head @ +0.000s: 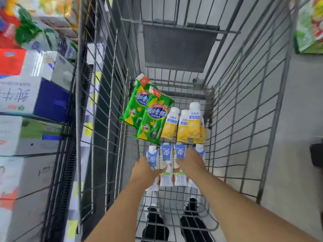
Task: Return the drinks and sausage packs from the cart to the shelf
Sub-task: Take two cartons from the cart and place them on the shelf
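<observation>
In the cart (pixel 244 105), near end: left hand (pixel 146 169) grips the leftmost carton (pixel 152 158), fingers curled round its body. Right hand (pixel 189 162) lies over the two right cartons (pixel 180 151); fingers hidden, so cannot tell whether it holds one. Four blue-and-white cartons stand in a row, touching. Just beyond them, yellow bottles (pixel 194 121) lie side by side; count unclear, at least three. Left of the bottles, two green sausage packs (pixel 153 117) overlap, leaning on the cart's left wall. Shelf (pixel 35 95) with boxed goods stands left of the cart.
</observation>
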### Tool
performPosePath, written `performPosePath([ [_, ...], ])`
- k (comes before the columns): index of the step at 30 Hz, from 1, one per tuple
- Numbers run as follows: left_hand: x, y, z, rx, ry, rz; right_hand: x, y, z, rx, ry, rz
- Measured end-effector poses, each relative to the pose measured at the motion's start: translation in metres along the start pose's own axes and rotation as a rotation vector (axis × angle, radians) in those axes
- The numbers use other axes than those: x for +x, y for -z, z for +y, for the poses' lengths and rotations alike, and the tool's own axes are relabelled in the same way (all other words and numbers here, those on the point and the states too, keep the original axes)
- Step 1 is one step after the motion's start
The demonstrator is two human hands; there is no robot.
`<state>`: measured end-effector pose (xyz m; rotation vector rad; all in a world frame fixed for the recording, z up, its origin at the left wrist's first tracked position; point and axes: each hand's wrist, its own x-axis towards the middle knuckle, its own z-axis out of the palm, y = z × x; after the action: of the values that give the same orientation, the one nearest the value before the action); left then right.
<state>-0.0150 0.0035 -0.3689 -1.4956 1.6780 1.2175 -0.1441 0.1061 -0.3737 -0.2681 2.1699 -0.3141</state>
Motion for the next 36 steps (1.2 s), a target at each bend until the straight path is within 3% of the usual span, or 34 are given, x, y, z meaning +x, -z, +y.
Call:
performPosePath([
  [14, 0.030, -0.013, -0.009, -0.171, 0.064, 0.006, 0.030, -0.011, 0.002, -0.099, -0.091, -0.040],
  [22, 0.032, -0.014, -0.011, -0.137, 0.039, 0.052, 0.024, -0.017, 0.004, 0.006, -0.100, 0.052],
  [36, 0.021, 0.000, -0.007, -0.102, -0.046, 0.101, 0.002, -0.003, -0.004, 0.148, -0.094, -0.028],
])
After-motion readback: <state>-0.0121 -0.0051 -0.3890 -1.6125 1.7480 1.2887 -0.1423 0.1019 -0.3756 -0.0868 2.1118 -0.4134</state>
